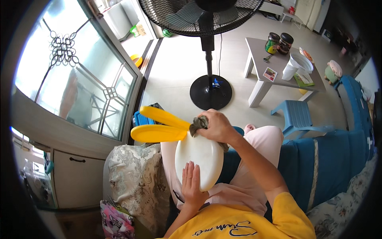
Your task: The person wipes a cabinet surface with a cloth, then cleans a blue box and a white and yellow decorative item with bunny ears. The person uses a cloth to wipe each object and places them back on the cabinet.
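A white oval plastic piece (199, 149) with two long yellow ear-shaped parts (161, 133) stands or lies over my lap. My left hand (192, 182) rests flat on its lower white surface, fingers together and extended. At the upper edge, beside the base of the yellow parts, my right hand (216, 125) grips a crumpled dark grey-green cloth (199, 124) against the piece. More of a similar cloth shows below the right hand, at the white rim. The underside of the piece is hidden.
A black standing fan (210, 92) is in front of me. To the right are a table (256, 56) with jars and a plastic tub, a blue plastic stool (295, 115) and the blue sofa (331, 161). A patterned cushion (134, 173) lies left, by a glass-paned door (98, 80).
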### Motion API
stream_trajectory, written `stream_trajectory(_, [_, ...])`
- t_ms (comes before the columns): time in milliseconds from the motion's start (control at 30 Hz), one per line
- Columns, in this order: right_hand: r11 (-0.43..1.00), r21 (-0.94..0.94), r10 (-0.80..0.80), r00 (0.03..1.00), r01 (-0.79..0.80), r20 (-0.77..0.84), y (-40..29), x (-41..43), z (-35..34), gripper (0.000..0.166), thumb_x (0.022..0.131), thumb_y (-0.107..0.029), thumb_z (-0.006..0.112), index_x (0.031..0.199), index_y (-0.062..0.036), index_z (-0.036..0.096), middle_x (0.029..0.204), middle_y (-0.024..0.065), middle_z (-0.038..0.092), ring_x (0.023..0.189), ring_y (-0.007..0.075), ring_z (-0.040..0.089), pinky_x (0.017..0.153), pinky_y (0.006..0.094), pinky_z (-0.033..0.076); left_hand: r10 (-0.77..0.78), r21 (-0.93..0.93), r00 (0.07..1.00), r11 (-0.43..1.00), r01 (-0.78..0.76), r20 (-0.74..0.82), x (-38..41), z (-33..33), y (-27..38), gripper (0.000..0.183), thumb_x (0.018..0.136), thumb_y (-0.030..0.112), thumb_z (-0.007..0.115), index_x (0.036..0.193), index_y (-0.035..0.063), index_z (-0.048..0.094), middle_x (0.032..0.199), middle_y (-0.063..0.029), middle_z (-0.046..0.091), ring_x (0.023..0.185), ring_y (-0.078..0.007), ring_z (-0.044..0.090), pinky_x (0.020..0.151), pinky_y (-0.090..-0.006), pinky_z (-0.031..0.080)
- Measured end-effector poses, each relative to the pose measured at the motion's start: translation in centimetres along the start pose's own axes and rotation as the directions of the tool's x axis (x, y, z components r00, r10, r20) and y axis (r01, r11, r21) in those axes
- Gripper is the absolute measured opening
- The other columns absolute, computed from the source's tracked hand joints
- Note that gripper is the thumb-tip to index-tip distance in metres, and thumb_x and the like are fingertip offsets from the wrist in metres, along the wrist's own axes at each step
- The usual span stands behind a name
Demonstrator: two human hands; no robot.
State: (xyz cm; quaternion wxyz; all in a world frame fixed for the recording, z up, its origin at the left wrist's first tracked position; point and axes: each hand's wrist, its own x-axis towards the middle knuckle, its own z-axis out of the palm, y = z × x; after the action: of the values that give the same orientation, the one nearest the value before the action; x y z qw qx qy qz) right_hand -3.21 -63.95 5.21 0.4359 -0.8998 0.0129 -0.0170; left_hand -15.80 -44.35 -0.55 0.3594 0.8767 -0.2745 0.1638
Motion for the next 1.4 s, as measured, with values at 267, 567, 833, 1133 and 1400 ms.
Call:
stream_trajectory(267, [0.972,0.178,0.153,0.988,-0.152,0.004,-1.1,1.8,-4.7,0.032,0.070,-0.009,0.071,0.100,-0.0016,0.067,0.087,0.0111,0.069,0.077,0.0189,0.065,0.076,0.0292,0.052,0.013,-0.025,0.996,1.000,-0.016,-0.090,5.1,-2.0,3.0,0.056,0.064,-0.007,0.062,0.119,-0.0008,0.056,0.119,-0.0241,0.059,0.112,-0.0400,0.057,0.096,-0.0463,0.045])
stream_trajectory(567, [0.833,0.484,0.176,0.958,-0.268,0.228,1.4,0.0,-6.0,0.056,0.064,-0.019,0.083,0.109,0.0054,0.061,0.095,0.0131,0.066,0.079,0.0179,0.063,0.076,0.0283,0.052,0.109,0.137,0.993,0.985,-0.102,-0.046,6.2,-2.1,5.5,0.044,0.068,-0.002,0.063,0.112,-0.0001,0.062,0.109,-0.0220,0.065,0.103,-0.0370,0.063,0.089,-0.0440,0.050])
stream_trajectory(833, [0.665,0.697,0.129,0.961,-0.268,0.247,6.7,-1.1,-5.8,0.040,0.069,-0.004,0.075,0.107,0.0000,0.062,0.095,0.0064,0.066,0.079,0.0129,0.063,0.076,0.0278,0.053,0.233,0.063,0.950,0.966,-0.251,0.210,5.8,-2.5,6.0,0.050,0.072,0.011,0.068,0.120,0.0023,0.058,0.125,-0.0207,0.057,0.119,-0.0364,0.053,0.105,-0.0495,0.034])
stream_trajectory(1133, [0.579,0.756,0.172,0.952,-0.306,0.253,8.5,-0.3,-6.3,0.033,0.071,-0.002,0.072,0.104,-0.0018,0.065,0.094,0.0057,0.067,0.078,0.0133,0.064,0.073,0.0294,0.054,0.179,0.014,0.868,0.978,-0.210,0.463,4.2,-3.4,-1.2,0.094,0.058,0.003,0.075,0.142,0.0069,0.032,0.145,-0.0176,0.036,0.136,-0.0353,0.031,0.112,-0.0542,0.020])
stream_trajectory(1400, [0.793,0.593,0.383,0.871,-0.140,-0.307,5.7,0.4,-5.6,0.037,0.087,-0.032,0.062,0.095,0.0030,0.066,0.083,0.0079,0.066,0.074,0.0149,0.059,0.069,0.0277,0.048,0.041,-0.253,0.999,0.966,-0.046,-0.025,6.1,-0.8,-2.5,0.049,0.069,0.001,0.073,0.116,0.0071,0.063,0.117,-0.0157,0.063,0.117,-0.0327,0.055,0.102,-0.0481,0.040])
